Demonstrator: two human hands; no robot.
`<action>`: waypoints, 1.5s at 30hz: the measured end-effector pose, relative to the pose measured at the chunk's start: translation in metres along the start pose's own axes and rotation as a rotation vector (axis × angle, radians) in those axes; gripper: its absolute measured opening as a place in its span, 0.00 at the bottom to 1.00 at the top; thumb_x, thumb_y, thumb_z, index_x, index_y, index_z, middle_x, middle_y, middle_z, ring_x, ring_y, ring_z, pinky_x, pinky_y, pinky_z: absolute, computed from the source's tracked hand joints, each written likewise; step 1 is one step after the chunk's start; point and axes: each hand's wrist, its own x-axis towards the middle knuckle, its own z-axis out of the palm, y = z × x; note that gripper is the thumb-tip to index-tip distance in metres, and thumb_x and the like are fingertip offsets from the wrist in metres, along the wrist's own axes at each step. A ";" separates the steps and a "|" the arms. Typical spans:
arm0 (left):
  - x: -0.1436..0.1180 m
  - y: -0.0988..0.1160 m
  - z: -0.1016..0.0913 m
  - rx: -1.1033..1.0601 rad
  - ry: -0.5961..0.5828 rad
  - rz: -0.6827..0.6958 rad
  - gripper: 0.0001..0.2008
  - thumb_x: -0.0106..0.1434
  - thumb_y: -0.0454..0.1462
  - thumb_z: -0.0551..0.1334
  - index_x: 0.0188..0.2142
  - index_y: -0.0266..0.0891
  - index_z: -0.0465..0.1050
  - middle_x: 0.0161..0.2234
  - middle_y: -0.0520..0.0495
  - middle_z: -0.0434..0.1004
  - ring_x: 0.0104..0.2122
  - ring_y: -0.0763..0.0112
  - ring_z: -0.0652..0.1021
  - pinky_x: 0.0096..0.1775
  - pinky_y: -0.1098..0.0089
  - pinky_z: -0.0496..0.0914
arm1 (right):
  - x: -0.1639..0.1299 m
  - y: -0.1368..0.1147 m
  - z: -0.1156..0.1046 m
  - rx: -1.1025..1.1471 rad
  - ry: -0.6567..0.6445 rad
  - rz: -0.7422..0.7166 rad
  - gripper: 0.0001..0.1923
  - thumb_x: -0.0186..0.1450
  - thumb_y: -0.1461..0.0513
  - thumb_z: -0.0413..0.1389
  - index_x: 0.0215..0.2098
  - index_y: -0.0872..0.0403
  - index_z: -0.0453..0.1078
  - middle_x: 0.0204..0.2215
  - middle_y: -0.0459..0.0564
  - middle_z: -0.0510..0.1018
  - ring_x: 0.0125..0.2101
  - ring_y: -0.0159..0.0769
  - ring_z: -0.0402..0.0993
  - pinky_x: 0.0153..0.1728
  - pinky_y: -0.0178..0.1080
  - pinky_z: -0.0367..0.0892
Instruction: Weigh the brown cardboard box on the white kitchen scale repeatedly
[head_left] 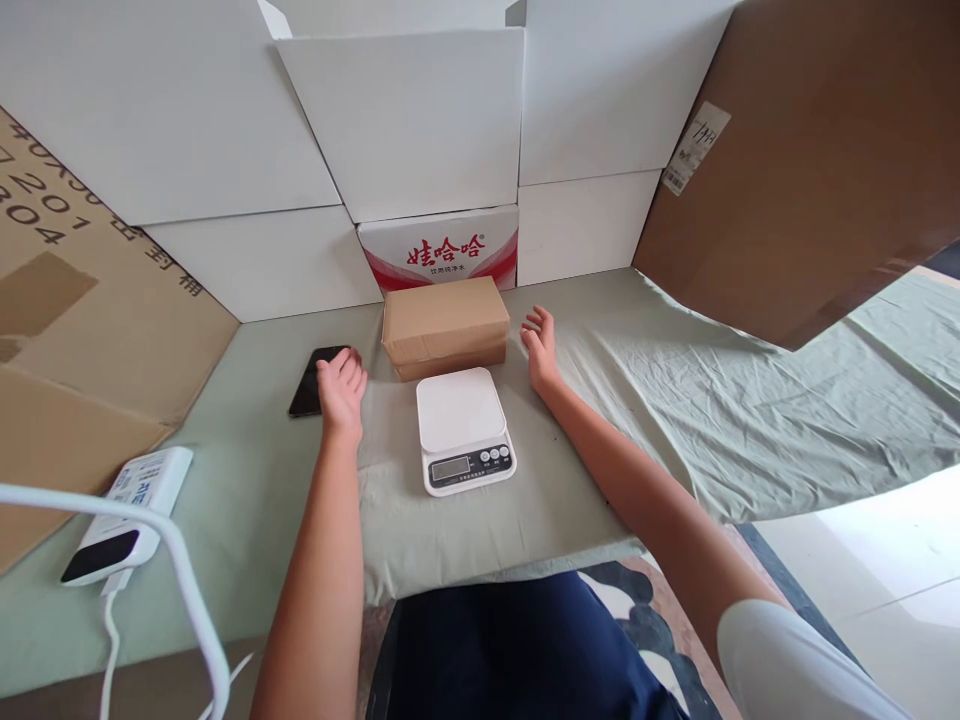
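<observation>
A white digital kitchen scale (461,415) lies on the green cloth between my forearms, its small display and buttons facing me. Right behind it rests a closed brown cardboard box (446,325). My left hand (343,390), palm up with fingers loosely spread, is left of the scale and partly covers a black smartphone (306,390). To the right of the cardboard box is my right hand (538,348), its fingers slightly curled and apart. A gap shows between that hand and the box. Neither hand holds anything.
White cartons (405,120) wall off the back, one with red lettering. Large brown cardboard panels stand at the left (90,330) and right (795,170). A white power bank-like device (142,500) with a cable lies front left, near a curved white tube (176,560).
</observation>
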 end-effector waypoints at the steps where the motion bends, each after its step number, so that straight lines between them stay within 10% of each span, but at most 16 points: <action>1: -0.001 -0.001 0.001 0.016 -0.022 -0.024 0.40 0.67 0.62 0.45 0.64 0.39 0.68 0.69 0.32 0.60 0.68 0.56 0.64 0.66 0.56 0.58 | 0.000 0.001 0.001 0.007 -0.040 0.007 0.31 0.62 0.52 0.53 0.63 0.44 0.55 0.63 0.54 0.64 0.62 0.49 0.63 0.64 0.58 0.59; 12: -0.013 -0.013 0.021 0.122 -0.251 -0.149 0.53 0.62 0.69 0.35 0.69 0.34 0.60 0.70 0.29 0.55 0.69 0.51 0.61 0.67 0.53 0.54 | -0.018 -0.011 0.019 0.032 -0.315 -0.054 0.33 0.61 0.55 0.55 0.64 0.46 0.57 0.66 0.51 0.63 0.62 0.50 0.62 0.65 0.58 0.59; 23: -0.090 0.017 -0.001 0.114 -0.188 0.157 0.53 0.54 0.74 0.48 0.64 0.40 0.70 0.67 0.34 0.64 0.67 0.45 0.64 0.67 0.49 0.56 | -0.069 -0.046 0.000 -0.172 -0.268 -0.459 0.42 0.64 0.35 0.50 0.69 0.45 0.51 0.65 0.57 0.59 0.66 0.55 0.54 0.66 0.60 0.57; 30: -0.152 0.010 -0.035 0.130 -0.158 0.105 0.49 0.57 0.72 0.48 0.62 0.42 0.72 0.66 0.36 0.66 0.67 0.44 0.65 0.67 0.46 0.56 | -0.118 -0.048 -0.025 -0.180 -0.376 -0.401 0.38 0.66 0.39 0.50 0.69 0.41 0.50 0.62 0.56 0.61 0.63 0.56 0.57 0.63 0.62 0.61; 45: -0.154 0.010 -0.034 0.151 -0.177 0.074 0.49 0.56 0.71 0.50 0.63 0.42 0.70 0.66 0.36 0.67 0.67 0.44 0.64 0.67 0.46 0.56 | -0.122 -0.050 -0.028 -0.150 -0.335 -0.310 0.34 0.67 0.40 0.51 0.66 0.40 0.55 0.60 0.55 0.63 0.61 0.54 0.61 0.60 0.61 0.65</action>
